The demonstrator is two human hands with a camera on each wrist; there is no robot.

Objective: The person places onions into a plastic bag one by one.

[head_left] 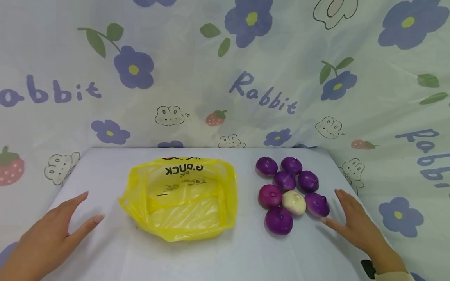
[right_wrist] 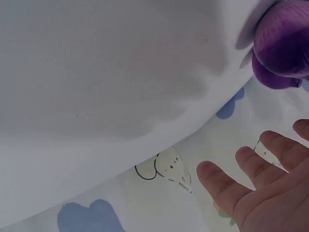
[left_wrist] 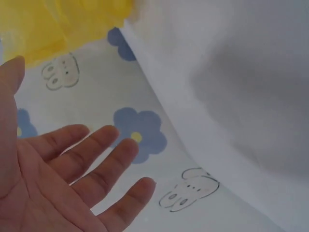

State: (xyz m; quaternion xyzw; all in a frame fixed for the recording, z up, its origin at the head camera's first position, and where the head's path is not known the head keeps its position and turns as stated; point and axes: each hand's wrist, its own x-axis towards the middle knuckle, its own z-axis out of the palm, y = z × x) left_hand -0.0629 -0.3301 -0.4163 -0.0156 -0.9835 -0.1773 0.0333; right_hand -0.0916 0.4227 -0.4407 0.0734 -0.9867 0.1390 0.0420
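A yellow plastic bag point(head_left: 186, 212) lies on the white table with its mouth spread wide, dark print showing on its back wall. To the right sits a cluster of several purple onions point(head_left: 279, 221) with one whitish onion point(head_left: 293, 202) among them. My left hand point(head_left: 52, 230) hovers left of the bag, fingers extended and apart from it; the left wrist view shows its bare palm point(left_wrist: 63, 193). Close to the rightmost purple onion point(head_left: 317, 205) is my right hand point(head_left: 362, 226), its fingers spread and holding nothing. Whether the thumb touches that onion, I cannot tell.
The white table point(head_left: 246, 257) ends at a back edge against a cloth backdrop point(head_left: 190, 78) printed with flowers, rabbits and strawberries. That cloth also hangs along both sides. A dark band point(head_left: 368, 269) is on the right wrist, beside a light sleeve point(head_left: 393, 276).
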